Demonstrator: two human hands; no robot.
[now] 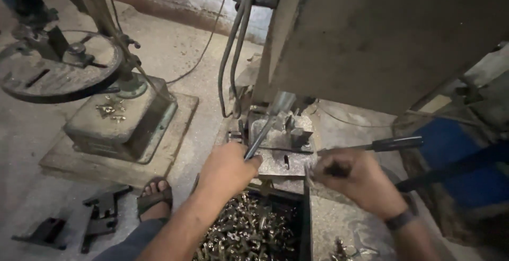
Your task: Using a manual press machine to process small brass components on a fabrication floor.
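Note:
My left hand [228, 168] grips a thin metal rod [265, 128] that slants up toward the ram of a grey press machine [371, 33]. My right hand [355, 179] is closed around the end of a dark lever with a black handle [395, 144] that runs out to the right. Both hands sit at the front edge of the press's small steel work plate [283, 149], which carries a block and a slot. Just below my hands a dark bin [249, 232] holds several small shiny metal parts.
A second machine with a large flywheel [53, 70] stands on a block base [122, 123] at left, small parts lying on it. Cables [230, 65] hang by the press. My sandalled foot [155, 195] rests on the floor beside dark metal pieces [101, 213]. Blue object [461, 155] at right.

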